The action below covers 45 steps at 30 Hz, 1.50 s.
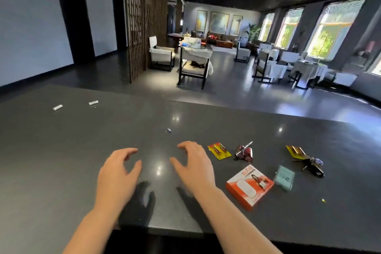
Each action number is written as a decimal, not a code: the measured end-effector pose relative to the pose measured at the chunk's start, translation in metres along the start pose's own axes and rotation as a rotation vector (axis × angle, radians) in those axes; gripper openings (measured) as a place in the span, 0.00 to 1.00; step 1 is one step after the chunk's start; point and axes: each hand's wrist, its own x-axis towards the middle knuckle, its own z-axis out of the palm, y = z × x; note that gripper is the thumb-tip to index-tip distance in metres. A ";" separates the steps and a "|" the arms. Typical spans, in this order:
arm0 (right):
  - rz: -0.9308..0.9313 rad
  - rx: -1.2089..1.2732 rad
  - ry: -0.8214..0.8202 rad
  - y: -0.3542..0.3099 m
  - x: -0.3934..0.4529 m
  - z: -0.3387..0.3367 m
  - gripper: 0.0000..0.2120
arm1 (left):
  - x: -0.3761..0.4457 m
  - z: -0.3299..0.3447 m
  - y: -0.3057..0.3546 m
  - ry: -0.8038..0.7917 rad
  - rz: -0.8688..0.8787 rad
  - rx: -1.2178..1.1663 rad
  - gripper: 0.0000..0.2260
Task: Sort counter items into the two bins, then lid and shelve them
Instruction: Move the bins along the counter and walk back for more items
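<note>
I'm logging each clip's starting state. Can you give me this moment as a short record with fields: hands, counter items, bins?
left hand: over the counter, fingers loosely curled, holding nothing
right hand: same, beside the left
counter: dark, glossy
nearest item: orange box, right of the right hand
other items: two yellow packs, pen, teal card, keys
far left: two small white pieces
bins: none in view

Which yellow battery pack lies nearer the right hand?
The yellow battery pack just right of the right hand, left of the pen; the other lies far right by the keys.
</note>
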 end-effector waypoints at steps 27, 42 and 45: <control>0.235 -0.204 -0.279 0.074 0.204 0.160 0.19 | 0.196 0.122 -0.128 -0.307 -0.115 0.158 0.14; 0.208 -0.219 -0.226 0.097 0.223 0.188 0.07 | 0.224 0.160 -0.137 -0.320 -0.132 0.170 0.12; 0.168 -0.121 -0.162 0.086 0.216 0.177 0.05 | 0.213 0.143 -0.129 -0.291 -0.140 0.195 0.11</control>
